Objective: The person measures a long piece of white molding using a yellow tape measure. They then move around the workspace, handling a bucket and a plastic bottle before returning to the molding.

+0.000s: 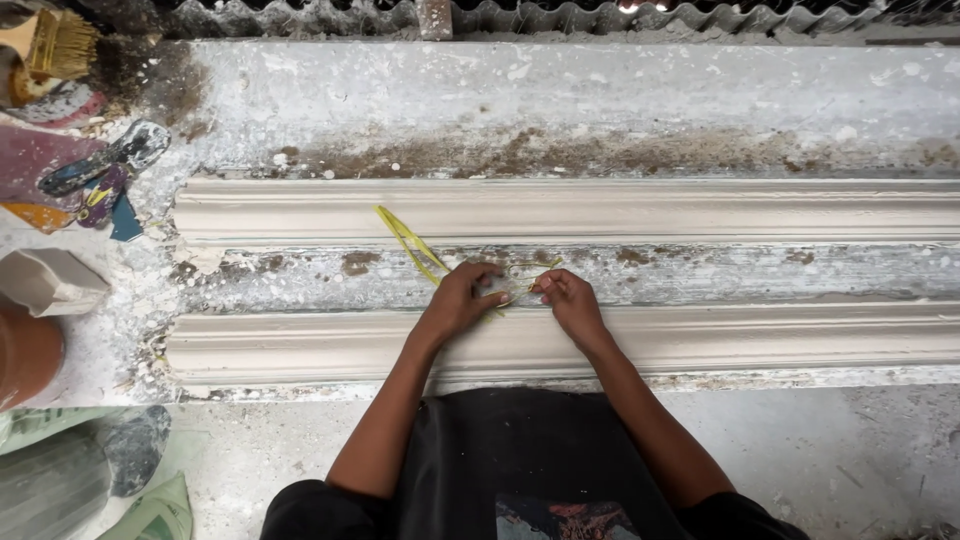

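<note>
Both of my hands meet over the strip between two long white plaster mouldings. My left hand (462,297) pinches one end of a thin yellow-green strip (408,242) that runs up and left across the far moulding (700,210). My right hand (568,298) pinches the strip's other short end close beside it. The near moulding (800,335) lies just under my wrists. What sits between my fingertips is too small to make out.
A plaster-splattered work slab (560,100) carries both mouldings. At the left lie a brush (55,45), colourful scrapers (100,175), a beige bag (50,282) and a brown pot (25,355). Green sacks (90,480) rest on the floor at bottom left.
</note>
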